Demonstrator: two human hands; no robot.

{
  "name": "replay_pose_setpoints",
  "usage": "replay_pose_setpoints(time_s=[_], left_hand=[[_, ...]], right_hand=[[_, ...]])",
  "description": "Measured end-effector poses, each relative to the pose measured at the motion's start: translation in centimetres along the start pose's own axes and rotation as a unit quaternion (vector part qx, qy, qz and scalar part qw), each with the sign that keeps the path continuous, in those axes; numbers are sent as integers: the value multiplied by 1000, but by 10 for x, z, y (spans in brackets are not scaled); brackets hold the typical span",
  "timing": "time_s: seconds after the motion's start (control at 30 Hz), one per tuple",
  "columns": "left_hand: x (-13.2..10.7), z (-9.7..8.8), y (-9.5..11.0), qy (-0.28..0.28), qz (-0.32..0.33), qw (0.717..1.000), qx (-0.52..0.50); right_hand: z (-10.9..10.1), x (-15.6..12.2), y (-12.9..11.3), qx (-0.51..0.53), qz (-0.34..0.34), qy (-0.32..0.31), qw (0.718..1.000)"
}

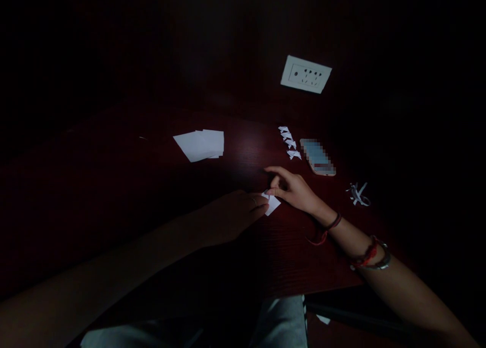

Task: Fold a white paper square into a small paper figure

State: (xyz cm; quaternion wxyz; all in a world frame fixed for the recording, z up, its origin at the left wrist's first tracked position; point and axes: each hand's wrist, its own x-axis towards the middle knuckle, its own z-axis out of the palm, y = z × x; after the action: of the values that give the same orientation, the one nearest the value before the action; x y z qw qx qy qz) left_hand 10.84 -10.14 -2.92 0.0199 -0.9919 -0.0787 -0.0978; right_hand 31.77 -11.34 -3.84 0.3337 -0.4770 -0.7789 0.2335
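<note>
A small white paper piece (272, 204) lies on the dark red table (152, 176), in very dim light. My left hand (231, 214) rests on the paper's left edge, fingers pressed down on it. My right hand (290, 188) pinches the paper's upper right edge with thumb and fingers, the index finger stretched out above. Red cords and a bracelet circle my right wrist.
A stack of white paper squares (200, 144) lies farther back on the left. Several small folded paper figures (289, 142) sit in a row beside a phone (318, 157). Paper scraps (358, 194) lie at the right. A white wall socket (306, 74) is beyond the table.
</note>
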Motion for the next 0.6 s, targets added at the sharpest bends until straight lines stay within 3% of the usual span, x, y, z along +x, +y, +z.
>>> replay_pose_setpoints(time_s=[0.6], left_hand=[[6, -4, 6, -3, -7, 1000, 9]], right_hand=[[8, 7, 0, -44, 30, 58, 997]])
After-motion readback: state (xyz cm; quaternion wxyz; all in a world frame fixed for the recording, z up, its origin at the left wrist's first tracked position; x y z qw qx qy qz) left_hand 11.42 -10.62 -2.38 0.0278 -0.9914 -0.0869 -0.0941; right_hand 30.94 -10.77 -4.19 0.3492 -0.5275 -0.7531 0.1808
